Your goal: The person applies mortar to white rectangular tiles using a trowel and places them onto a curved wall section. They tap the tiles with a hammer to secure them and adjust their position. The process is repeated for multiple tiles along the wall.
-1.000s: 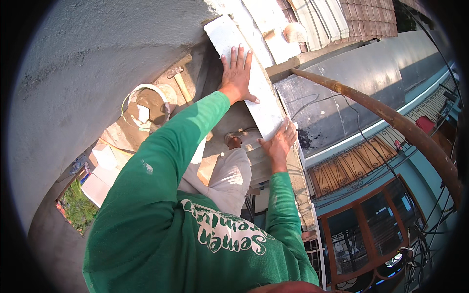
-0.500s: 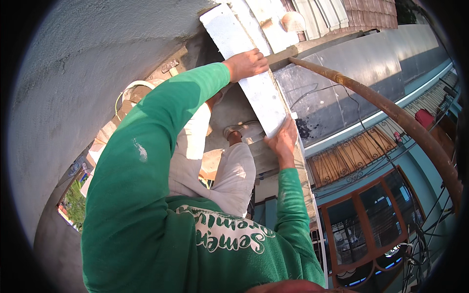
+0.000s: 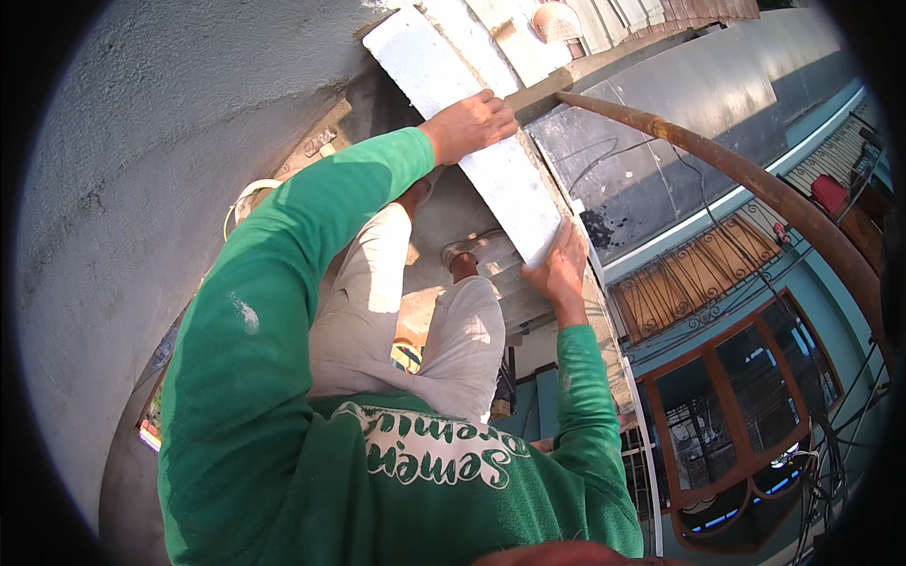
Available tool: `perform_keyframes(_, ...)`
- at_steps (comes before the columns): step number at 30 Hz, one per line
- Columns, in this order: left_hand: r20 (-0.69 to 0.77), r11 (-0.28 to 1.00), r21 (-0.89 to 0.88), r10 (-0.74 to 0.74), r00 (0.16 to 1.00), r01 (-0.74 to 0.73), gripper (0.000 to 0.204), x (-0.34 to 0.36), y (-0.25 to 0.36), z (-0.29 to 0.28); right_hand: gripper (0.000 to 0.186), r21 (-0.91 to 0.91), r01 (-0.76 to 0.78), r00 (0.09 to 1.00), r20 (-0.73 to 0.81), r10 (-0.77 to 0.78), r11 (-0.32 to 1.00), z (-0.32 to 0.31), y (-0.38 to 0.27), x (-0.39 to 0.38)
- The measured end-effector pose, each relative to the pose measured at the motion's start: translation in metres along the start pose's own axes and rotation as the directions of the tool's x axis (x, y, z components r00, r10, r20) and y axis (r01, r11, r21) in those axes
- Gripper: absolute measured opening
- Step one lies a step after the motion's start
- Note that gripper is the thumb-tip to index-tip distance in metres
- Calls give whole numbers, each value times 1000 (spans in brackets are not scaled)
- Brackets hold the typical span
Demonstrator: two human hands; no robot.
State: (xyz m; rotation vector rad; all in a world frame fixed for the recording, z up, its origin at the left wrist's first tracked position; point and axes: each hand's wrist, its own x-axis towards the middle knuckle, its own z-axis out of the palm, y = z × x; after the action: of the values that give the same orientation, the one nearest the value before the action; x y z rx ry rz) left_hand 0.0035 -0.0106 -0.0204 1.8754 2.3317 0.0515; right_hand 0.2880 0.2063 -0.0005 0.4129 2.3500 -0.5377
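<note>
A long, flat white block [image 3: 477, 141] lies slantwise along the top of a low wall, from upper left to lower right. My left hand [image 3: 469, 127] is closed over its far long edge, near the middle, with the fingers curled and the palm hidden. At the near right end, my right hand [image 3: 562, 272] grips the block's corner, thumb on the near side and fingers along the outer edge. The block's underside does not show.
A rusty pole [image 3: 703, 160] slants across the right, above a dark sheet roof [image 3: 679, 141]. A rough grey wall [image 3: 170, 141] rises at the left. A hammer [image 3: 325, 143] and a pale bucket [image 3: 253, 195] stand by its foot. My shoe [image 3: 477, 247] is on the floor below.
The view has swung slightly, shifting the surroundings in the picture. Both hands keep their hold on the block, which shows little movement against the wall top.
</note>
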Motion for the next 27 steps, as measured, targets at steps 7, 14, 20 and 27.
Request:
perform_keyframes(7, 84, 998, 62, 9, 996, -14, 30, 7, -5, -3, 142, -4, 0, 1000, -15, 0, 1000, -4, -4, 1)
perform_keyframes(14, 57, 998, 61, -9, 998, 6, 39, 3, -1, 0, 149, -108, -98, 993, -77, 90, 989, -17, -25, -15)
perform_keyframes(20, 59, 994, 108, 6, 998, -12, 40, 5, -2, -8, 139, -56, -127, 989, -87, 121, 990, 19, -3, -15)
perform_keyframes(27, 169, 998, 48, 34, 985, -43, 61, 14, -4, -17, 129, 34, -78, 985, -152, 82, 996, 9, -1, -18)
